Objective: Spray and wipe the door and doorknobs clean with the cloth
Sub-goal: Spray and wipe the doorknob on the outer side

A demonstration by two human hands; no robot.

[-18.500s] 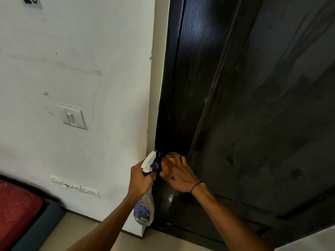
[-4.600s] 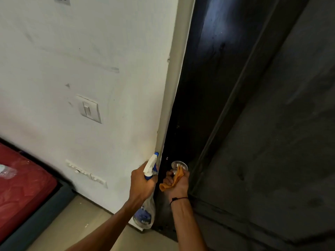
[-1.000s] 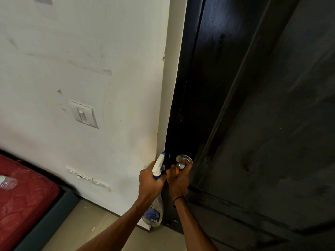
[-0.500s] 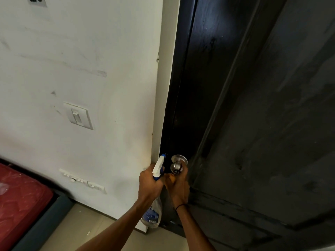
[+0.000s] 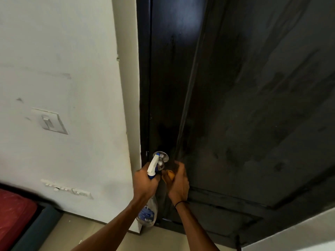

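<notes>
At far left I see a red cushion [image 5: 14,212], then the white wall [image 5: 72,51] with a light switch [image 5: 49,121] and a strip of raised white lettering [image 5: 67,188] low down — too blurred for me to read. The spray bottle [image 5: 147,209] carries a blue label, its print too small to make out. My left hand [image 5: 145,183] grips the bottle's neck, fingers curled round it; the bottle hangs roughly upright, body down, its white nozzle head [image 5: 152,164] pointing up and forward at the metal doorknob [image 5: 161,158], just beside it. The knob sits at the dark door [image 5: 235,105]'s left edge, its stem jutting toward me. My right hand [image 5: 178,183] is closed round the orange cloth [image 5: 169,175] — just right of and below the knob, close against the door.
</notes>
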